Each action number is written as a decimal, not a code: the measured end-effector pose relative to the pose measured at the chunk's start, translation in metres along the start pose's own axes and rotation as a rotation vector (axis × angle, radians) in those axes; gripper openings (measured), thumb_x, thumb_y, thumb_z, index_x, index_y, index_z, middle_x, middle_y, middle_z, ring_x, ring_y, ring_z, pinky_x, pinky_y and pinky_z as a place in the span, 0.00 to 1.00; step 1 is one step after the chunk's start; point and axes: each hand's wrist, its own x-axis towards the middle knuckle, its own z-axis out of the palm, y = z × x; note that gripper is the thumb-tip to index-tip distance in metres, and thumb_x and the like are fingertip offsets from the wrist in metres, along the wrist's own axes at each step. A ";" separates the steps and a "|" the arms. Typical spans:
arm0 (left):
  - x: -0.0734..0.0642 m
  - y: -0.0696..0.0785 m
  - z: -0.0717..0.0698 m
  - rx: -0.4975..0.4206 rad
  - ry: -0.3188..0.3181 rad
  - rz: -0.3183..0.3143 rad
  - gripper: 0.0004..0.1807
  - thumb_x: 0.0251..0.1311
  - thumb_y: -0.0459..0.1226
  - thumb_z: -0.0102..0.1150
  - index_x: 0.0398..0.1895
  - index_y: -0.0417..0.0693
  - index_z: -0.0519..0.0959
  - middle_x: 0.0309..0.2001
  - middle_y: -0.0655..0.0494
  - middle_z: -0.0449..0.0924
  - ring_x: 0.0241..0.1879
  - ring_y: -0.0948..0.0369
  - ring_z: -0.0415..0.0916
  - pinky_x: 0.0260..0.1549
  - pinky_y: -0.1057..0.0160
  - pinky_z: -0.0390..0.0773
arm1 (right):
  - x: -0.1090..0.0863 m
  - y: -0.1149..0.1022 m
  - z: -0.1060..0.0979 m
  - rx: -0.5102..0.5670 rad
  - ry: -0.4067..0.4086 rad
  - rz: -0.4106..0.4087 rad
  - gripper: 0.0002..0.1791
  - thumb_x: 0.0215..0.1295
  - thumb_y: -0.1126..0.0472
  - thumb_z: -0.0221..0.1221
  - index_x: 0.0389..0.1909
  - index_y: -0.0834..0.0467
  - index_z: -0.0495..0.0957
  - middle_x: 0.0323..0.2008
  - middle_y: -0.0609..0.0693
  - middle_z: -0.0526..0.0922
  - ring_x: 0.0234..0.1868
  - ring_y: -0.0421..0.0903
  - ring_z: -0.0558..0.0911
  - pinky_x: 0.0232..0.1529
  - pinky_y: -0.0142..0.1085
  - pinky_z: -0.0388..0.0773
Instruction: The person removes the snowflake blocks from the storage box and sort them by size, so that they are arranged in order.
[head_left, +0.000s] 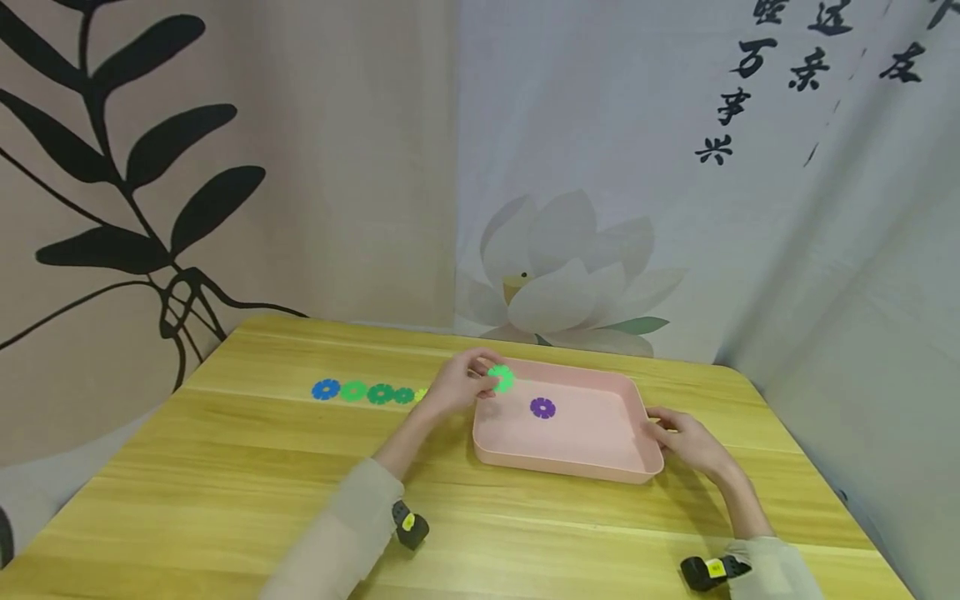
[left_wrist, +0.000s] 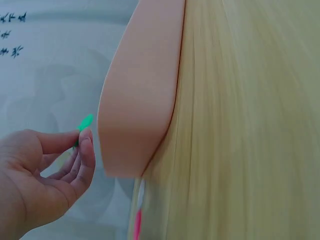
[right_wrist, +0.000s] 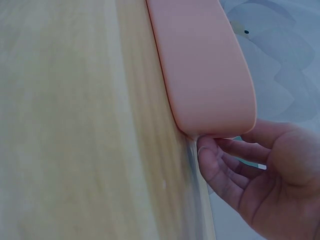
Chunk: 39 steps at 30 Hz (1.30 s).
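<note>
A pink rectangular tray (head_left: 562, 469) rests on the wooden table, with a purple snowflake-shaped disc (head_left: 537, 407) inside. My left hand (head_left: 454, 383) is at the tray's left end, pinching a bright green notched disc (head_left: 506, 373) between thumb and fingertips. In the left wrist view this disc (left_wrist: 86, 121) shows nearly edge-on, beside the tray wall (left_wrist: 137, 100). On the other side, my right hand (head_left: 696, 442) holds the tray's right end. The right wrist view shows its thumb and fingers (right_wrist: 215, 167) at the tray's end wall (right_wrist: 215, 100).
Left of the tray lies a row of notched discs: a blue disc (head_left: 318, 389), a light green disc (head_left: 347, 391), darker green ones (head_left: 373, 394) and a yellow disc (head_left: 420, 394) partly hidden by my left hand. A printed curtain (head_left: 360, 208) hangs behind the wooden table (head_left: 262, 483).
</note>
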 end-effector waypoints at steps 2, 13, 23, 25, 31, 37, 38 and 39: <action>-0.003 -0.002 -0.010 0.009 0.012 -0.010 0.14 0.65 0.26 0.62 0.53 0.42 0.80 0.38 0.45 0.77 0.35 0.46 0.83 0.40 0.48 0.85 | -0.001 0.000 0.000 -0.003 -0.001 -0.001 0.29 0.78 0.60 0.52 0.68 0.78 0.62 0.54 0.70 0.78 0.45 0.53 0.83 0.42 0.35 0.82; -0.022 -0.018 -0.078 0.091 0.062 -0.020 0.17 0.68 0.28 0.59 0.59 0.38 0.76 0.43 0.42 0.75 0.40 0.43 0.81 0.43 0.47 0.84 | -0.002 0.001 0.001 0.006 0.000 0.011 0.30 0.78 0.60 0.52 0.68 0.78 0.61 0.54 0.70 0.78 0.44 0.52 0.83 0.41 0.35 0.83; -0.048 -0.029 -0.148 0.138 0.118 -0.055 0.18 0.70 0.27 0.57 0.61 0.36 0.73 0.46 0.37 0.73 0.41 0.44 0.81 0.45 0.53 0.84 | -0.003 0.001 0.002 0.011 -0.005 0.015 0.30 0.79 0.60 0.52 0.68 0.79 0.60 0.53 0.70 0.78 0.43 0.52 0.83 0.41 0.35 0.83; -0.054 -0.032 -0.162 0.163 0.128 -0.061 0.19 0.70 0.28 0.57 0.63 0.35 0.71 0.47 0.36 0.73 0.42 0.45 0.81 0.44 0.55 0.85 | -0.003 0.001 0.002 0.002 -0.003 0.018 0.30 0.79 0.59 0.52 0.68 0.79 0.60 0.54 0.70 0.78 0.43 0.52 0.83 0.41 0.35 0.83; -0.067 -0.043 -0.203 0.223 0.170 -0.114 0.22 0.71 0.29 0.57 0.65 0.34 0.69 0.47 0.37 0.73 0.38 0.51 0.82 0.39 0.60 0.85 | -0.003 -0.001 0.002 -0.008 0.000 0.025 0.30 0.79 0.59 0.52 0.68 0.78 0.60 0.54 0.69 0.78 0.43 0.51 0.83 0.41 0.35 0.82; -0.078 -0.056 -0.235 0.250 0.203 -0.206 0.22 0.69 0.28 0.57 0.63 0.30 0.68 0.37 0.44 0.75 0.31 0.59 0.81 0.33 0.63 0.84 | -0.002 -0.001 0.001 0.006 -0.005 0.018 0.29 0.79 0.59 0.52 0.68 0.78 0.61 0.54 0.70 0.77 0.44 0.52 0.83 0.42 0.35 0.83; -0.080 -0.057 -0.239 0.257 0.205 -0.223 0.22 0.69 0.28 0.57 0.63 0.29 0.67 0.35 0.45 0.76 0.30 0.59 0.81 0.32 0.64 0.83 | -0.001 -0.001 0.001 0.004 -0.006 0.018 0.30 0.79 0.59 0.52 0.68 0.78 0.61 0.54 0.70 0.77 0.44 0.52 0.83 0.42 0.35 0.83; -0.081 -0.058 -0.242 0.267 0.205 -0.237 0.22 0.69 0.28 0.57 0.63 0.29 0.67 0.34 0.45 0.78 0.30 0.59 0.81 0.31 0.64 0.82 | -0.001 -0.001 0.001 0.004 -0.006 0.018 0.30 0.79 0.59 0.52 0.68 0.78 0.61 0.54 0.70 0.77 0.45 0.52 0.83 0.42 0.35 0.83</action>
